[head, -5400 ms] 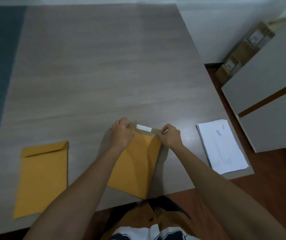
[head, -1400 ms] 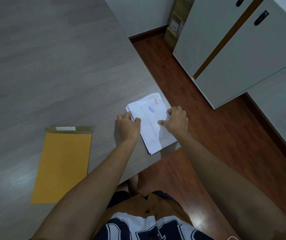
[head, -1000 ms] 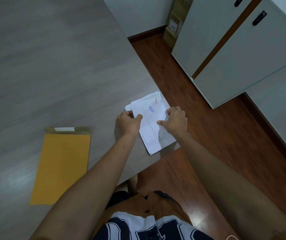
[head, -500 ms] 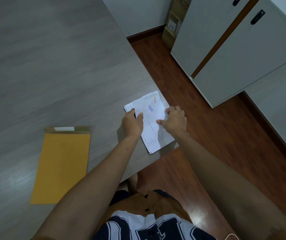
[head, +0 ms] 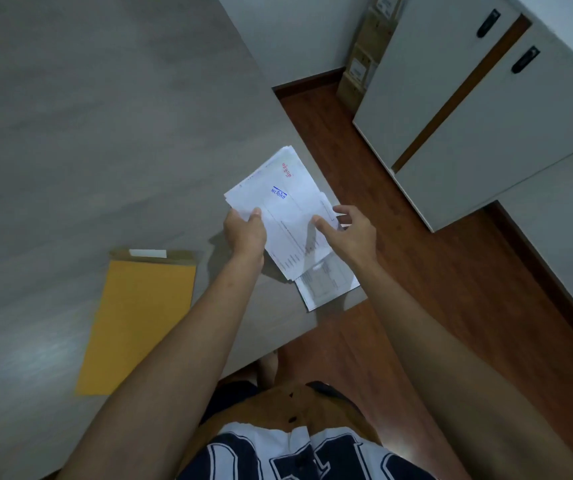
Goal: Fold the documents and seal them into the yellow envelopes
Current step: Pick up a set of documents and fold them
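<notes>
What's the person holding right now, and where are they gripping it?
The left hand pinches the top document by its left edge; the right hand touches its right edge, grip unclear.

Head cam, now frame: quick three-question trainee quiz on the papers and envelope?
1. True or false: the left hand grips the top sheet.
2. The yellow envelope lies: A) left of the paper stack, B) under it, C) on the floor.
3. Fill in: the envelope's flap is ____.

Key: 1 true; 2 A; 3 open, with the white strip showing.
</notes>
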